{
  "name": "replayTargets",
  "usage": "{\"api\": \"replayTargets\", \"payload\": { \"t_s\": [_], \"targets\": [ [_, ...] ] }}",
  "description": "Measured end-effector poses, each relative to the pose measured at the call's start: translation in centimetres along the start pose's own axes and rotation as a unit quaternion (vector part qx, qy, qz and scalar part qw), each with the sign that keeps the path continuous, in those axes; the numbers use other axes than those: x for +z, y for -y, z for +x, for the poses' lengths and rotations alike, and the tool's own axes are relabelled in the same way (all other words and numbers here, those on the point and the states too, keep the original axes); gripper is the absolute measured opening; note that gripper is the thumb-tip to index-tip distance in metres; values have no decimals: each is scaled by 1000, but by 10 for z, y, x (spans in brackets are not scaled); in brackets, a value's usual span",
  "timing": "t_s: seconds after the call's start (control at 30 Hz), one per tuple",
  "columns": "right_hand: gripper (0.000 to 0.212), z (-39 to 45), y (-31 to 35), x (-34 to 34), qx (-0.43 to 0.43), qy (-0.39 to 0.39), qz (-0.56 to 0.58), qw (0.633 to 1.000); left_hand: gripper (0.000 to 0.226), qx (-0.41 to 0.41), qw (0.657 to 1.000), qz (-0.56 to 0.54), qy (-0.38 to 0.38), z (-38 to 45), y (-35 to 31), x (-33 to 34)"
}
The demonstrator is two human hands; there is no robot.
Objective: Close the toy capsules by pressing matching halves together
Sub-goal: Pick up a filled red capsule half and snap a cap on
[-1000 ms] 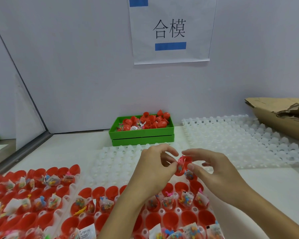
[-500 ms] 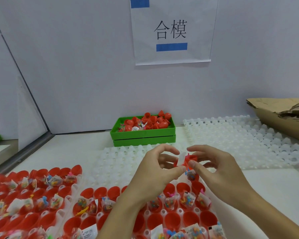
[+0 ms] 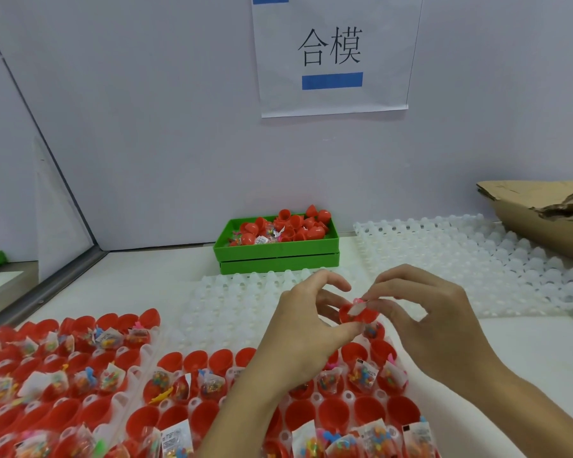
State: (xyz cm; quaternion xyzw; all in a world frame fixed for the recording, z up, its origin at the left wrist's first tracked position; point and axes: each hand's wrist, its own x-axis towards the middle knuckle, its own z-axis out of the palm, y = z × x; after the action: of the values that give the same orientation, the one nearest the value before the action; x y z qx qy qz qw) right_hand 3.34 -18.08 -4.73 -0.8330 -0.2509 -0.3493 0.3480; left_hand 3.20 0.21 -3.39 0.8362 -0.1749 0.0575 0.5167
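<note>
Both hands hold one red capsule point(image 3: 356, 314) above the near tray. My left hand point(image 3: 303, 320) pinches its left side between thumb and fingers. My right hand point(image 3: 424, 312) grips its right side, and its fingertips press on a white toy packet with a pink tip that pokes out of the capsule's top. Below the hands, clear plastic trays point(image 3: 129, 375) hold rows of open red capsule halves point(image 3: 331, 413), many with small packets of coloured toys point(image 3: 364, 373) in them. Whether the held capsule is one half or two joined halves is hidden by the fingers.
A green bin point(image 3: 278, 251) of red capsules and packets stands at the back by the wall. Empty clear trays point(image 3: 470, 259) lie behind and to the right of the hands. A torn cardboard box point(image 3: 543, 213) sits at the far right. A paper sign point(image 3: 331, 54) hangs on the wall.
The white packet has gone from sticking out to the left of the capsule to being pushed down into it. Both hands stayed in nearly the same place above the tray.
</note>
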Motion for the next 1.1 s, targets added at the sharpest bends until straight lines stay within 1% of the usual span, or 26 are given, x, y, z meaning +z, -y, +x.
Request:
{"api": "replayTargets", "payload": {
  "t_s": [0.1,0.17,0.23,0.37,0.5,0.57,0.67,0.73,0.8,0.93,1.0,1.1],
  "targets": [
    [28,0,-4,-2,-62,16,-45,997,36,3,1000,-7,0,0,-1,1],
    [30,-1,-4,-1,-77,38,-41,995,33,9,1000,-8,2,0,-1,2],
    [28,-2,-4,0,-73,57,-14,996,29,17,1000,-5,2,0,0,1],
    [23,-3,-2,2,-39,77,-2,996,26,31,1000,2,6,1,0,1],
    [26,-2,1,-2,-23,96,16,995,25,36,999,-1,0,1,0,2],
    [30,0,1,-7,-7,75,40,996,24,37,999,-11,-3,1,0,2],
    [38,3,-2,-10,62,28,42,997,25,33,999,-13,-1,1,1,2],
    [41,3,-4,-10,105,49,39,992,28,32,999,-17,7,0,1,2],
    [38,2,-5,-10,130,89,47,986,32,32,999,-18,21,0,1,1],
    [30,3,-5,-14,140,137,48,980,39,24,998,-23,55,-1,1,1],
    [31,4,-4,-16,139,138,56,979,39,20,997,-21,66,-2,1,2],
    [29,6,-3,-18,154,107,95,978,38,15,997,-27,69,-2,1,1]
  ]
}}
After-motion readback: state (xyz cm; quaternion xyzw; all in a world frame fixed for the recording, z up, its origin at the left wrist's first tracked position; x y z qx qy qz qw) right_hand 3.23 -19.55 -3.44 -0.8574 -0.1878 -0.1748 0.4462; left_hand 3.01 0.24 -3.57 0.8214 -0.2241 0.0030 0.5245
